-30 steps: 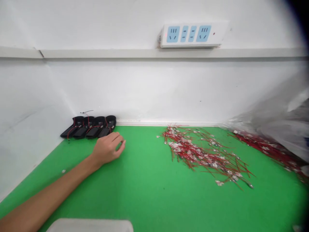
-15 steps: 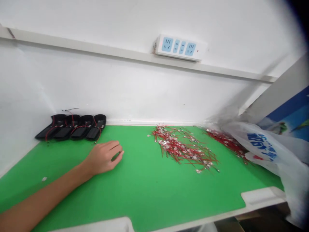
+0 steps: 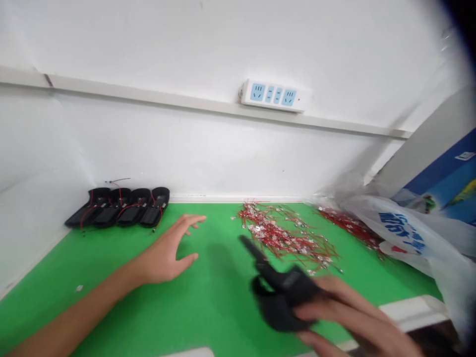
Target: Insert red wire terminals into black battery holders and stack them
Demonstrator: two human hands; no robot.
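My left hand is over the green mat, thumb and fingers spread apart, holding nothing. From the lower right reaches my right hand, closed on a black part that is blurred by motion; a thin dark piece sticks out of it toward the upper left. Behind the black part lies a loose pile of red wires with small silvery ends. Several black housings with red wires stand in a row at the back left, beyond my left hand.
A plastic bag with blue print lies at the right, beside more red wires. A white socket strip is on the back wall. A small white scrap lies at the left.
My right hand has come into view from the lower right with the black part. My left hand has opened, its thumb and fingers moving apart. The view has tilted up slightly.
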